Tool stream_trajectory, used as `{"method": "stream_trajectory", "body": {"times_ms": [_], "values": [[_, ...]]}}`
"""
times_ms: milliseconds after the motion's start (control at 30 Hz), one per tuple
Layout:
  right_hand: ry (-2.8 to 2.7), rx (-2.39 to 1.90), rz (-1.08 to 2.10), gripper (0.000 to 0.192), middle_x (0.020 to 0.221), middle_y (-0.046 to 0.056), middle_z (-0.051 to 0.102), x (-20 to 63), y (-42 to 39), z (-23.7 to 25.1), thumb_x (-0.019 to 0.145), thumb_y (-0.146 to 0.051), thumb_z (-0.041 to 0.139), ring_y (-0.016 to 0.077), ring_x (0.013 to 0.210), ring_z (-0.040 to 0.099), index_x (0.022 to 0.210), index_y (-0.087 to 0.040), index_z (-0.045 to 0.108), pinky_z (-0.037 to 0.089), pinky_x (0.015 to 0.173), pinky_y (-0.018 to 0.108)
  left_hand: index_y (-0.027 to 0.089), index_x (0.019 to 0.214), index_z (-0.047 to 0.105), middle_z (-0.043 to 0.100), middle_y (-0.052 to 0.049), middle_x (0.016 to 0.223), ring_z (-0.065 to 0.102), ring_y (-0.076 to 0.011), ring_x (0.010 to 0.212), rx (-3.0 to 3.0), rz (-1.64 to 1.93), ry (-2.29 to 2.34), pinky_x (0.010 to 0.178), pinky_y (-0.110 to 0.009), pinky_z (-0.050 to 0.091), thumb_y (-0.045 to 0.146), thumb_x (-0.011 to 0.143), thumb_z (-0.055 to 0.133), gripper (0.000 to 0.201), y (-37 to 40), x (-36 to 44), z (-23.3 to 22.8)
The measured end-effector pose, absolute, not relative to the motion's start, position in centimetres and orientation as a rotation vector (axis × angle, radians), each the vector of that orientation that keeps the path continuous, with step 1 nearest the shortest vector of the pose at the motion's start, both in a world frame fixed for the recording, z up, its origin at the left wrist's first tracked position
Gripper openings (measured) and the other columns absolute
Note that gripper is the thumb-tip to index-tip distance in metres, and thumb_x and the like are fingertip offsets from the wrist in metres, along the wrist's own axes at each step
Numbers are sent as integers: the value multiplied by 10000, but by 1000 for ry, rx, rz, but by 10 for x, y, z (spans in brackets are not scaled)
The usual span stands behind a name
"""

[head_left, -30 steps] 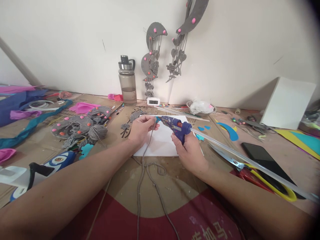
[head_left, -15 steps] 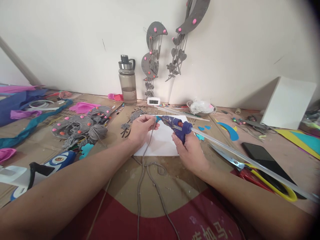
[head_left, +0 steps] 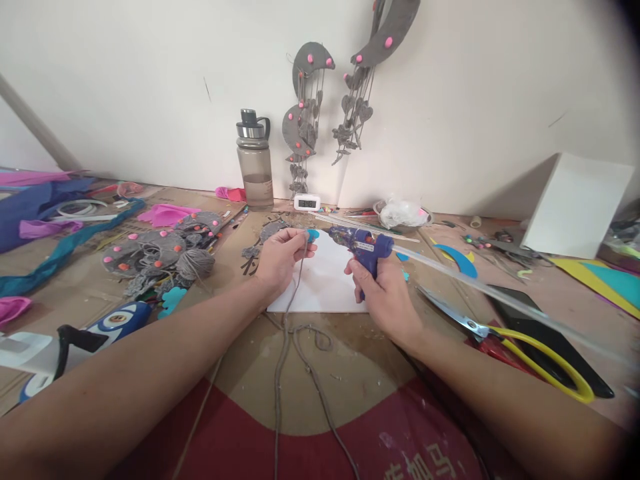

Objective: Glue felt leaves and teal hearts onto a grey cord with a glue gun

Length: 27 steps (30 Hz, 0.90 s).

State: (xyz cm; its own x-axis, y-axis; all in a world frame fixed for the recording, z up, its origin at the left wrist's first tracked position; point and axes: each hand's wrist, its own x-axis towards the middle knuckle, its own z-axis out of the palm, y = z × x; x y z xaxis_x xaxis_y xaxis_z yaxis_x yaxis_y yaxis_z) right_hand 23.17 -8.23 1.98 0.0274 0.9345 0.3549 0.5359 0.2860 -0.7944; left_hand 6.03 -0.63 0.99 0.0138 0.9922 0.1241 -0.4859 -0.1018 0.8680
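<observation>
Between thumb and fingers, my left hand (head_left: 284, 259) pinches a small blue cut-out piece (head_left: 313, 235), its outline partly hidden. A grey cord (head_left: 296, 287) runs down from the same fingers to the cardboard, where it lies in loose strands. My right hand (head_left: 384, 290) is wrapped around the handle of a dark blue hot glue gun (head_left: 367, 248). The gun's nozzle points left, a short gap from the blue piece. A long clear glue stick (head_left: 450, 272) sticks out of its back. Beneath both hands lies a white sheet (head_left: 330, 293).
Scissors (head_left: 520, 343) and a black phone (head_left: 555, 340) lie to the right. Grey felt pieces with pink dots (head_left: 167, 250), a yarn ball (head_left: 196, 264) and a tape dispenser (head_left: 107, 330) are left. A water bottle (head_left: 255, 167) and small clock (head_left: 307, 203) stand behind.
My right hand has drawn the glue gun to the right, away from the blue piece. My left hand stays nearly in place, with more of the piece showing.
</observation>
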Motion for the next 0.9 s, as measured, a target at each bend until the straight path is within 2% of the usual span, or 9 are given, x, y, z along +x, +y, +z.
{"method": "stream_trajectory", "body": {"times_ms": [67, 167, 267, 333, 500, 600, 667, 800, 900], "values": [[-1585, -1400, 625, 364, 677, 19, 611, 237, -76, 21, 900, -473, 421, 136, 572, 551, 922, -167, 616, 425, 571, 268, 125, 704, 594, 640, -22, 708, 614, -114, 601, 923, 1460, 757, 576, -247, 475, 233, 614, 746, 206, -5, 61, 9], [-1577, -1539, 640, 376, 778, 41, 648, 246, -63, 26, 876, -481, 448, 130, 601, 542, 902, -166, 651, 396, 546, 254, 138, 692, 584, 622, -12, 683, 583, -105, 582, 968, 1484, 789, 495, -215, 401, 227, 625, 730, 184, -3, 61, 7], [-1631, -1760, 653, 411, 690, 46, 644, 253, -53, 35, 876, -489, 436, 123, 544, 525, 777, -158, 660, 373, 523, 253, 146, 689, 601, 548, 26, 577, 466, -66, 493, 1118, 1538, 841, 448, -202, 301, 231, 664, 706, 137, -1, 61, 4], [-1639, -1843, 702, 433, 653, 52, 656, 257, -49, 42, 876, -494, 435, 120, 524, 534, 715, -157, 654, 375, 520, 250, 150, 705, 633, 559, 22, 595, 455, -65, 514, 1263, 1593, 906, 494, -209, 339, 247, 690, 699, 118, -2, 61, 2], [-1663, -1890, 850, 533, 647, 72, 693, 268, -41, 48, 851, -614, 422, 143, 472, 554, 658, -174, 652, 376, 486, 276, 165, 710, 677, 664, -38, 827, 577, -118, 733, 1585, 1667, 969, 683, -242, 443, 239, 714, 681, 75, -11, 62, 7], [-1743, -1969, 605, 542, 471, 54, 598, 275, -35, 44, 819, -641, 472, 162, 402, 504, 522, -204, 593, 347, 476, 303, 170, 699, 671, 678, -35, 817, 591, -120, 718, 1627, 1647, 952, 664, -236, 451, 226, 717, 673, 59, -18, 64, 11], [-1813, -1971, 383, 547, 398, 39, 523, 278, -34, 41, 816, -623, 499, 156, 371, 452, 448, -220, 538, 326, 485, 311, 169, 711, 666, 675, -25, 745, 583, -109, 637, 1608, 1598, 956, 610, -230, 447, 229, 716, 675, 61, -21, 66, 12], [-1918, -1927, 83, 498, 429, 42, 520, 279, -34, 34, 822, -556, 530, 149, 399, 431, 459, -216, 523, 295, 491, 303, 156, 749, 637, 645, -10, 612, 606, -114, 560, 1543, 1467, 926, 592, -243, 482, 254, 741, 668, 103, -25, 68, 13], [-1922, -1908, -43, 391, 506, 43, 562, 276, -39, 32, 827, -478, 545, 150, 461, 459, 548, -205, 548, 287, 504, 289, 147, 821, 642, 684, -34, 716, 665, -143, 655, 1438, 1458, 894, 685, -284, 529, 272, 728, 696, 165, -27, 71, 14]]}}
